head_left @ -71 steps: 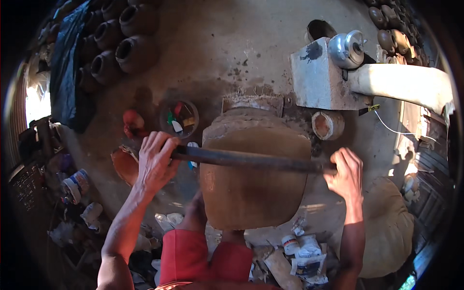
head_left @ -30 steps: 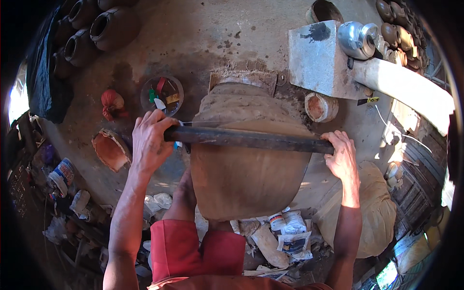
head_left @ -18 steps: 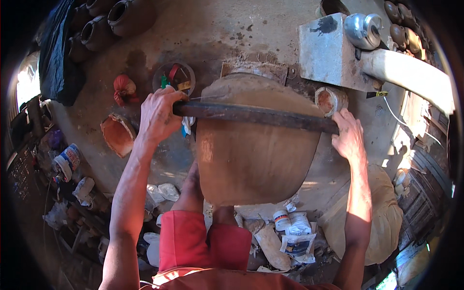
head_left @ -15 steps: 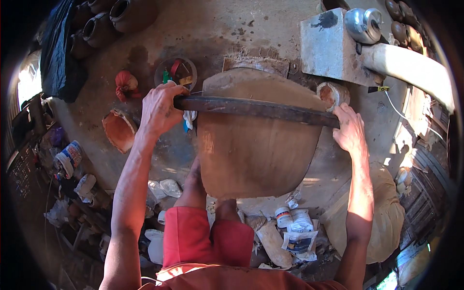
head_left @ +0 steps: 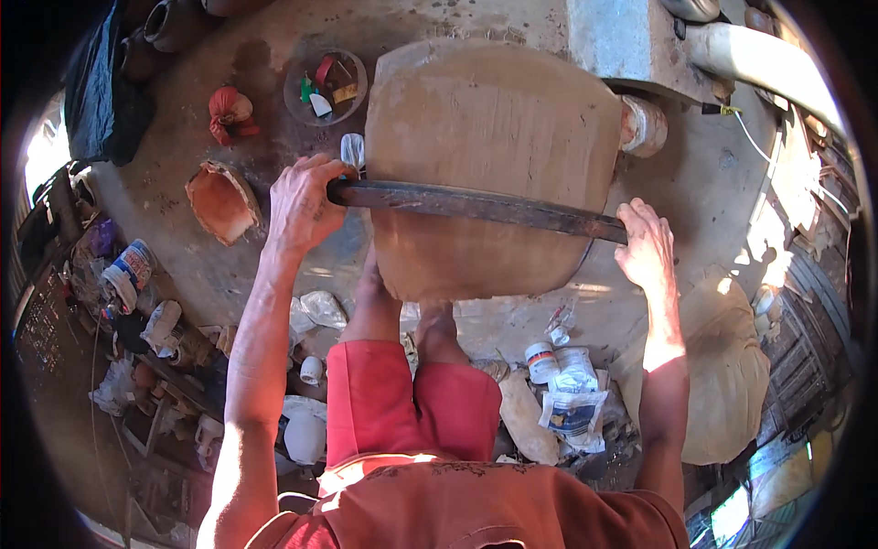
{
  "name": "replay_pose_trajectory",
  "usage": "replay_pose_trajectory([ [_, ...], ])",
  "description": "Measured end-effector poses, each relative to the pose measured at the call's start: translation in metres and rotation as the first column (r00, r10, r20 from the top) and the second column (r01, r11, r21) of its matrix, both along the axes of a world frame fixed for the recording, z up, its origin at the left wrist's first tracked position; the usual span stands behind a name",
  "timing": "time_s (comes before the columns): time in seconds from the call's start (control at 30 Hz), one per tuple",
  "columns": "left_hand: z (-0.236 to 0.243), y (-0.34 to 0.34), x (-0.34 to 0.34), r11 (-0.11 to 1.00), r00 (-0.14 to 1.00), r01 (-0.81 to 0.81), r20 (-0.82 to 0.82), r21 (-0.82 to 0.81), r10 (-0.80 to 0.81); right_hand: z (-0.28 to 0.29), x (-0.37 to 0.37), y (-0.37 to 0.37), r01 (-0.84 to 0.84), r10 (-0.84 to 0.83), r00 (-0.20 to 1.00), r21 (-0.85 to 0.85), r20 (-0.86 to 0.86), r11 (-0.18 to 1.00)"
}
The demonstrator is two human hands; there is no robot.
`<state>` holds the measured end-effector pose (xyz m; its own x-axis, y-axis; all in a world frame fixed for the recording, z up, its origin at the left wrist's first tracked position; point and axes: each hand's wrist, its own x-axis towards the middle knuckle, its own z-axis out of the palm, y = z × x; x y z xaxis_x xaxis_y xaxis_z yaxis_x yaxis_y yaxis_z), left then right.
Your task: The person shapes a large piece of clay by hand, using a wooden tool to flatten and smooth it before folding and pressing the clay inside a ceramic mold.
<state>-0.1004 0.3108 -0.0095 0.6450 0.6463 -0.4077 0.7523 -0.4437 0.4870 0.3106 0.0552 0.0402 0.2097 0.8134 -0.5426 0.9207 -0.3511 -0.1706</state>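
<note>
Clay block (head_left: 489, 137) under metal bar (head_left: 476, 203), both hands' (head_left: 302, 201) (head_left: 645, 247) grip clamped on its ends.

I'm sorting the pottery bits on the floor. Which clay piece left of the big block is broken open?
The orange clay pot lying beside the left hand: its wall is broken away, showing the hollow inside. The dark pots at the top edge look whole.

Red shorts, rust-orange shirt with dark smudges, bare forearms, bare hands (head_left: 302, 203)
</note>
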Motion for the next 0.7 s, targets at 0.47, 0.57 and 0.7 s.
replay_pose_trajectory([
  [0.47,0.010,-0.104,-0.054,0.995,0.996,0.089,-0.017,0.042,-0.088,-0.001,-0.077,-0.136,0.146,-0.158,0.983,-0.127,-0.090,0.981],
  [0.57,0.011,-0.112,-0.054,0.993,0.995,0.102,-0.025,0.052,-0.100,-0.007,-0.086,-0.157,0.154,-0.161,0.982,-0.078,-0.098,0.985],
  [0.7,0.018,-0.120,-0.052,0.992,0.993,0.114,-0.023,0.050,-0.113,-0.009,-0.098,-0.177,0.164,-0.167,0.980,-0.036,-0.105,0.986],
])
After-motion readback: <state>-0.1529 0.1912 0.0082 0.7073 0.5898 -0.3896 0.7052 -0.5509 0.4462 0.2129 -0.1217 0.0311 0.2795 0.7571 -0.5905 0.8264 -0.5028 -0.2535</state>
